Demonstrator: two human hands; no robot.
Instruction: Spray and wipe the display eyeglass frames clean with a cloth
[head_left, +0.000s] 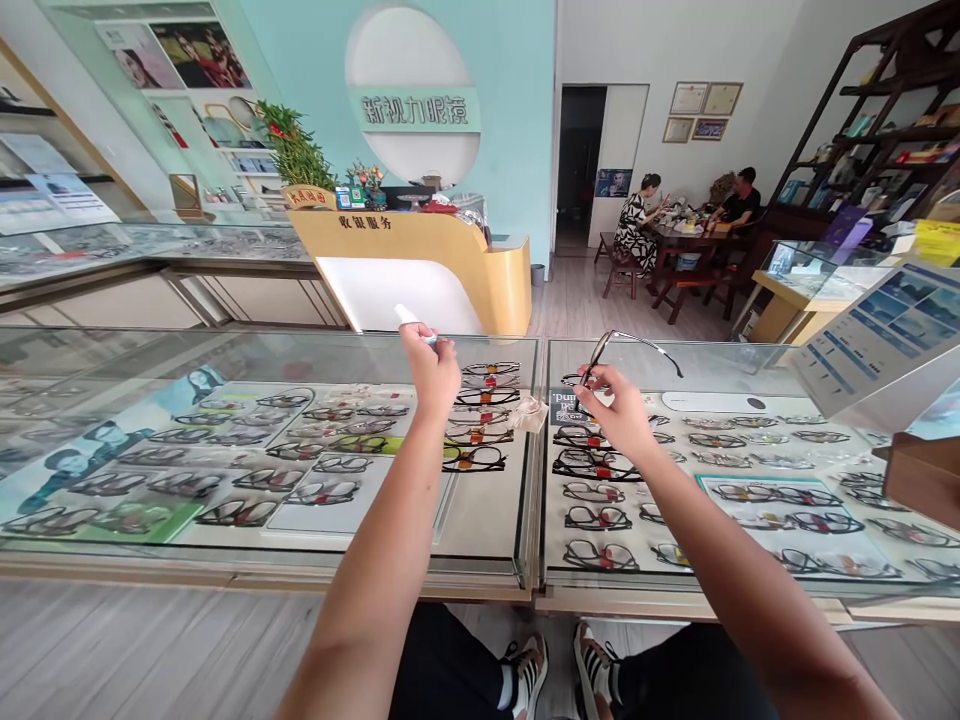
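Observation:
My left hand (430, 368) is raised over the glass display counter (495, 540) and grips a small white spray bottle (409, 317) that sticks out above the fingers. To its right, my right hand (616, 408) holds a pair of dark-framed glasses (622, 345) by the front, with the temples unfolded and pointing right. A small clear cloth or wrapper (529, 412) lies on the glass between the hands. Under the glass lie several rows of spectacle frames (480, 425).
A yellow reception desk (450, 270) stands beyond the counter. Two people sit at a dark table (694, 240) at the back right. An angled price sign (877, 340) and a wooden stand (922, 475) rest on the counter's right end. More showcases (112, 250) line the left wall.

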